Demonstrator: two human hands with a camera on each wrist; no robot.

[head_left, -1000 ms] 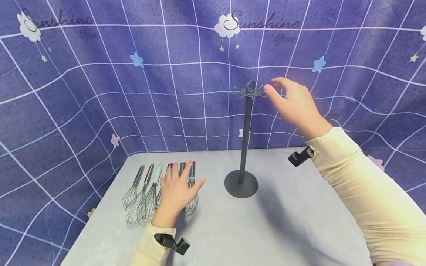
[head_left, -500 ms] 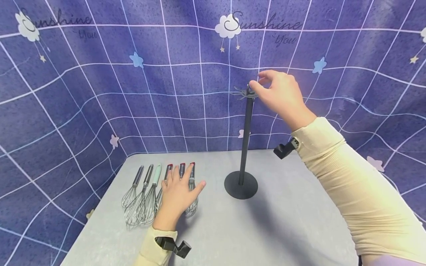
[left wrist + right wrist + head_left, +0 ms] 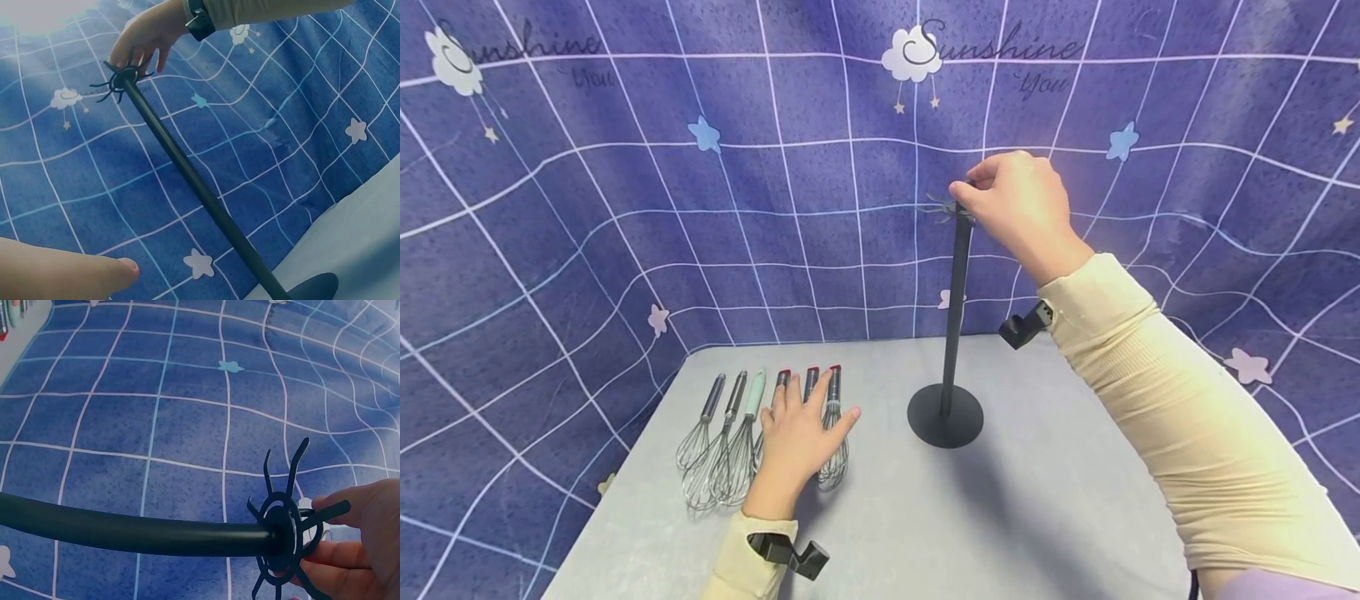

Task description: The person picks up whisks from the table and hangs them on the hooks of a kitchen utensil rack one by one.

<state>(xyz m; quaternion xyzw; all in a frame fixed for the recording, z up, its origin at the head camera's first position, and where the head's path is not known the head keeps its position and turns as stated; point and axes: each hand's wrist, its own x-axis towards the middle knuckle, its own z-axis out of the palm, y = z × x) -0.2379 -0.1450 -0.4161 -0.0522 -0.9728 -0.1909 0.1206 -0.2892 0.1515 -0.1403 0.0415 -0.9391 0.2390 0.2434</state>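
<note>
A black utensil stand (image 3: 954, 317) with a round base stands upright on the table. Its ring of hooks (image 3: 299, 465) and top loop are at the upper end. My right hand (image 3: 1024, 204) is at that top, thumb and fingers pinching the loop; the right wrist view shows the fingers (image 3: 340, 555) just behind the hooks. My left hand (image 3: 793, 446) is spread flat over the red-tipped whisks (image 3: 835, 392), hiding parts of them. To its left lie a mint-handled whisk (image 3: 755, 396) and two dark-handled whisks (image 3: 713, 396), their wires toward me.
The pale grey table (image 3: 887, 517) ends at a purple-blue curtain (image 3: 820, 242) with a grid pattern, which hangs behind and at the left. The stand's base (image 3: 945, 429) sits right of the whisks.
My right hand has moved left onto the top of the stand and taken hold of its loop. The left hand has stayed over the whisks.
</note>
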